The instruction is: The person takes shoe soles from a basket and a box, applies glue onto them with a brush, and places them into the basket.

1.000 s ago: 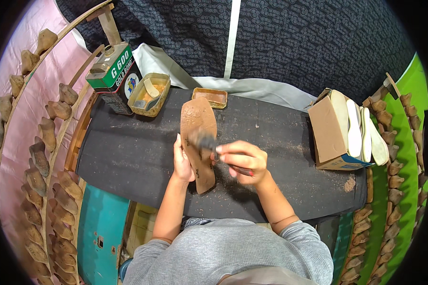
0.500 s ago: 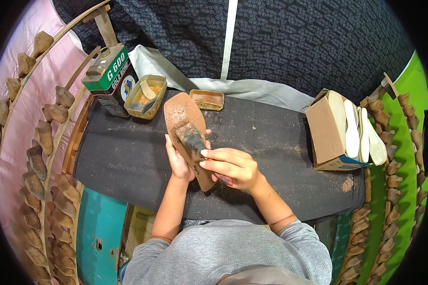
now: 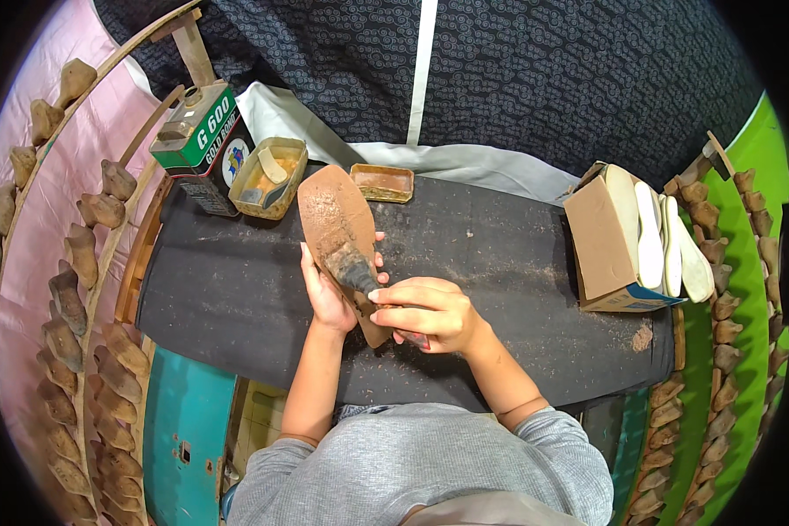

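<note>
A brown shoe sole (image 3: 335,209), wet and shiny toward its broad far end, is tilted up above the table. My left hand (image 3: 331,302) grips it around its narrow middle, thumb on the left edge and fingertips showing past the right edge. In my right hand (image 3: 430,314) is a brush (image 3: 353,268) with dark, matted bristles. The bristles press on the sole's face near its middle. My right fingers pinch the brush, and part of its handle is hidden by them.
On the black-covered table (image 3: 500,254) stand a green-and-black metal can (image 3: 200,145), a tub (image 3: 272,180) with scrapers in it, and a shallow brown-filled tray (image 3: 383,183). At the right, a cardboard box (image 3: 600,237) holds several white soles. Racks of wooden shoe lasts (image 3: 68,296) line both sides.
The brush has slid down the sole toward its middle, leaving more of the broad end uncovered. The sole has shifted slightly up and left in my left hand.
</note>
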